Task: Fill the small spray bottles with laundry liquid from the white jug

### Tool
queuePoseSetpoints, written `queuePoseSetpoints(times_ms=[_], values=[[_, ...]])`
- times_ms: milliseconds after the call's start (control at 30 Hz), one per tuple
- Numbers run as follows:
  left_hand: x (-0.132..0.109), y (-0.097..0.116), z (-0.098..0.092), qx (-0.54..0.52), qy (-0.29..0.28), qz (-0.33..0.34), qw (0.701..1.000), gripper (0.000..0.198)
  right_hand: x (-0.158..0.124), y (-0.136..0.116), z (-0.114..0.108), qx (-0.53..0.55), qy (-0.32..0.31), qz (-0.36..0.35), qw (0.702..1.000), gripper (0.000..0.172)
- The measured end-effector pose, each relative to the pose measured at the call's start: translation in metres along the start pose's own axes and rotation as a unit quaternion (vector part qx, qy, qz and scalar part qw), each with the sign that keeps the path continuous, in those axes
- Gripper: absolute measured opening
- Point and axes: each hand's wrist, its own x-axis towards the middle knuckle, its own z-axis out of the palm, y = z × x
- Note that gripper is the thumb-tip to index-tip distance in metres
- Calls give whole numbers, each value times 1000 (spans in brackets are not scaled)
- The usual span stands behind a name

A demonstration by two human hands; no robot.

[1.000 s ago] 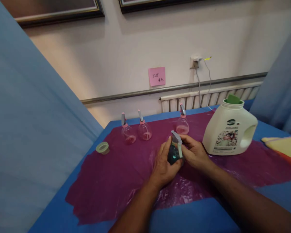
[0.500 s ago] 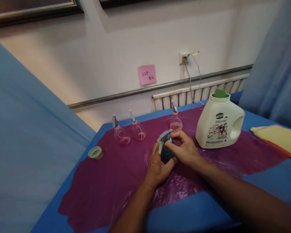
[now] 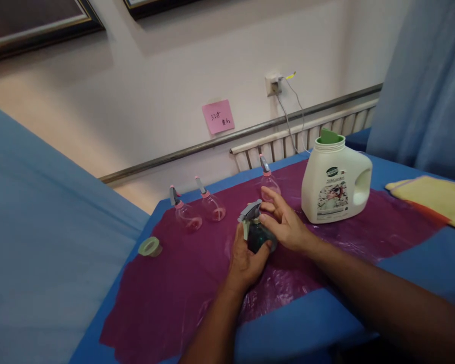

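A spray bottle with a dark green body and a grey trigger head stands over the purple plastic sheet, slightly tilted. My left hand is wrapped round its body from the left. Beside the collar, on the right, is my right hand, its fingers spread and its thumb close to or touching the neck. Behind are three clear spray bottles with pink collars: the left one, the middle one and the right one. Each of the left two shows a little pink in the bottom.
A large cream detergent jug with a green piece in its mouth stands to the right. A pale green cap lies at left, a yellow cloth far right. The purple sheet covers a blue table; curtains hang at both sides.
My right hand's fingers have loosened and spread from the spray bottle's collar. My left hand keeps its hold. The camera view has shifted a little.
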Motion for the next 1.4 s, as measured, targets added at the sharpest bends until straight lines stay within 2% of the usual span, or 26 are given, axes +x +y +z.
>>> queuePoseSetpoints(times_ms=[133, 233, 333, 533, 700, 867, 1000, 1100, 1267, 1400], values=[[0, 4, -2, -25, -1, -2, 1000, 72, 5, 1, -5, 26, -55, 27, 998, 72], [1, 8, -3, -17, -2, 1, 1000, 73, 8, 4, -6, 26, -45, 14, 999, 60], [1, 8, -3, -7, -9, -1, 1000, 73, 9, 7, -3, 16, -16, 2, 1000, 55], [1, 7, -2, -14, -12, 15, 1000, 64, 8, 11, 9, 8, 41, 13, 999, 64], [4, 12, -2, -8, -14, 9, 1000, 69, 10, 15, 19, -7, 62, 2, 998, 73], [4, 12, -1, -66, 9, 7, 998, 67, 6, 11, 12, -29, 28, -18, 999, 81], [3, 11, -1, -89, 12, 1, 996, 71, 2, 5, 3, -4, -24, -29, 999, 77], [3, 10, 0, -89, 10, 6, 996, 70, 3, 4, -3, -15, -37, -18, 999, 73], [4, 10, -1, -74, 7, 14, 997, 67, 9, 8, 0, -65, 14, -28, 997, 72], [5, 12, -2, -62, 0, 25, 998, 64, 11, 11, 8, -81, 43, -17, 996, 81]])
